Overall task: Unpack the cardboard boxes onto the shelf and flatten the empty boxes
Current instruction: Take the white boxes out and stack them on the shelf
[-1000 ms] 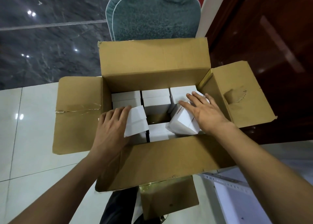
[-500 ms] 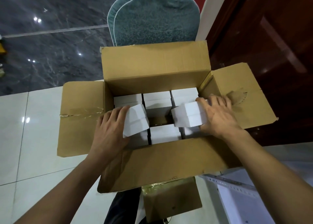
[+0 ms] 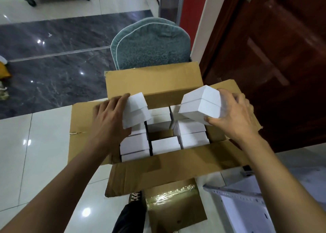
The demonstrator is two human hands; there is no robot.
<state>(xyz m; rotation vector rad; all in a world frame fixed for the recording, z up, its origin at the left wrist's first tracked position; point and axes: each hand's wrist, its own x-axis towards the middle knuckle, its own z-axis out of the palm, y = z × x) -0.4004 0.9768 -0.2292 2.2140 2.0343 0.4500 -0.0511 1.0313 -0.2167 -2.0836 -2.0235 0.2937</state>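
A big cardboard box [image 3: 155, 84] sits open on the floor with its flaps folded out, and it is packed with small white boxes [image 3: 164, 144] in neat rows. The left hand [image 3: 109, 116] holds a stack of small white boxes [image 3: 135, 112] from the side, fingers on top and thumb low, just above the left rows. The right hand [image 3: 234, 112] holds another white stack [image 3: 201, 104] the same way, lifted above the right side of the big box. Both stacks look like two boxes each, and they sit a bit tilted. These little boxes look light and stiff, with smooth sides, so they may slip over each other if the squeeze is too soft. I think the best place to hold them is across the top and bottom, so the stack stays pinched together. Squeezing too hard could dent the thin card. A white metal shelf [image 3: 243, 202] shows at the lower right, close to the big box, and that is likely where the stacks should go. Many small boxes are in the big box yet, so the unpacking looks far from done.
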